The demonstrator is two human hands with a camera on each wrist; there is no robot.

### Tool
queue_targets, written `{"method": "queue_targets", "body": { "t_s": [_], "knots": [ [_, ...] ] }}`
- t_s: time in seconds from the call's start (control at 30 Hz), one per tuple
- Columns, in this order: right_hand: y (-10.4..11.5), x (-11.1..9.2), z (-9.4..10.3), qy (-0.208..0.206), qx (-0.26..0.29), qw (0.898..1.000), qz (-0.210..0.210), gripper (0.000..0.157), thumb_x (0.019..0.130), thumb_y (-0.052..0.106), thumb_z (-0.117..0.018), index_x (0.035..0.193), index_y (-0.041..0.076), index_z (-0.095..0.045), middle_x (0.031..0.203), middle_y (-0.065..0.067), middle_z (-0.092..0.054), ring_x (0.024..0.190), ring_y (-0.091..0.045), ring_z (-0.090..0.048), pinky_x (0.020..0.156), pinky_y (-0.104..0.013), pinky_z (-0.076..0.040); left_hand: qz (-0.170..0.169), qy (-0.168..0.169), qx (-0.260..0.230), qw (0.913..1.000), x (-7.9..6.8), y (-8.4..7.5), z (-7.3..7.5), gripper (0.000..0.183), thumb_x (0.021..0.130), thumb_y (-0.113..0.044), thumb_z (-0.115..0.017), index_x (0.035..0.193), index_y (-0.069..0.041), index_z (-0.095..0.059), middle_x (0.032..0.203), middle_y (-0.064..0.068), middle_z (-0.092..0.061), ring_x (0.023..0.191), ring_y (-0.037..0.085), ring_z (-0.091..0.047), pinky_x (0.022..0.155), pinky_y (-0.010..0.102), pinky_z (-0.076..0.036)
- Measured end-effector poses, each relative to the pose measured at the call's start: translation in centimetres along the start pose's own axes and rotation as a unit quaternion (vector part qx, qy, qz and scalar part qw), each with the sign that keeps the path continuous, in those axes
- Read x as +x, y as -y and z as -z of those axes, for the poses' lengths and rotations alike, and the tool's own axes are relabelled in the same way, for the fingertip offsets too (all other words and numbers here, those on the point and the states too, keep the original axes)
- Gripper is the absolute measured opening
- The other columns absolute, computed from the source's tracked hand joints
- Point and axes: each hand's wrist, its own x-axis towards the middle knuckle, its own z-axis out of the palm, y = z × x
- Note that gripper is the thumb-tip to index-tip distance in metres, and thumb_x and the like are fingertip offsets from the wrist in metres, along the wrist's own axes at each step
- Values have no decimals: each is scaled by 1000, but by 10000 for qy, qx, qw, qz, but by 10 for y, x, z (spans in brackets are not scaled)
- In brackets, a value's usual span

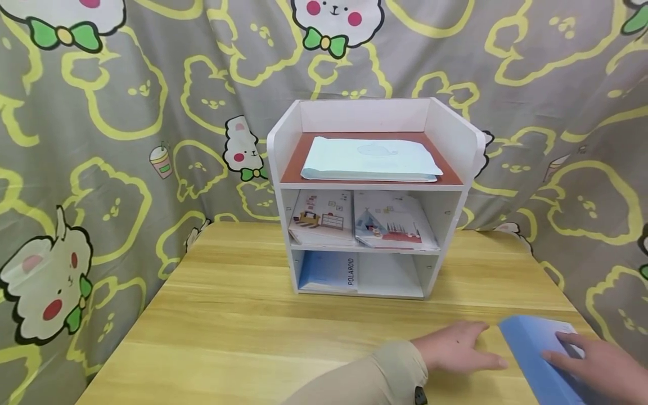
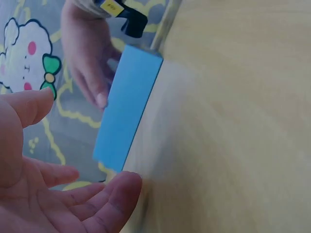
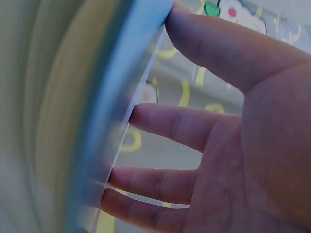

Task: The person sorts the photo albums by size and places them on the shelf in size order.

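Observation:
At the right front of the table, my right hand [image 1: 599, 360] holds a blue photo album [image 1: 531, 351]. Its thumb and fingertips [image 3: 146, 114] lie along the album's edge in the right wrist view, where light page-like layers blur on the left. Seen from the left wrist, the album [image 2: 129, 109] stands with its narrow blue side towards the camera. My left hand [image 1: 458, 349] reaches towards it from the left, palm open and fingers spread, holding nothing. A gap separates that hand from the album in the head view.
A white shelf unit [image 1: 476, 152] stands at the back of the wooden table [image 1: 217, 326]. A pale blue packet [image 1: 372, 160] lies on top, two illustrated booklets [image 1: 324, 216] in the middle, and a blue POLAROID album [image 1: 329, 270] below left. A patterned curtain [image 1: 202, 95] surrounds the table.

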Motion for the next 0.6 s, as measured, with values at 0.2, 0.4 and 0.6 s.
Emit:
{"method": "queue_targets", "body": {
  "t_s": [0.2,0.4,0.6],
  "knots": [
    [44,-3,-3,-186,-88,9978,628,81,95,56,-63,124,-19,-58,102,-33,-66,97,-54,-62,77,-64,-50,261,96,356,9990,1,-3,-5,67,99,-53,-58,158,-32,-32,152,-14,-38,136,-1,-37,104,22,-40],
    [75,-3,-6,-302,-227,9941,1012,77,95,56,-62,131,-13,-59,81,-6,-67,84,-30,-59,71,-54,-50,753,-401,1133,9899,-4,-8,-7,76,95,-65,-54,159,-32,-30,155,-10,-35,130,2,-45,101,22,-43],
    [95,-3,-10,-535,-370,9904,1221,75,95,57,-62,131,-8,-62,82,-5,-66,78,-21,-52,65,-43,-47,1040,-746,1594,9789,-10,-4,-7,80,91,-68,-59,158,-34,-31,155,-7,-34,117,6,-56,91,25,-50]
  ]
}}
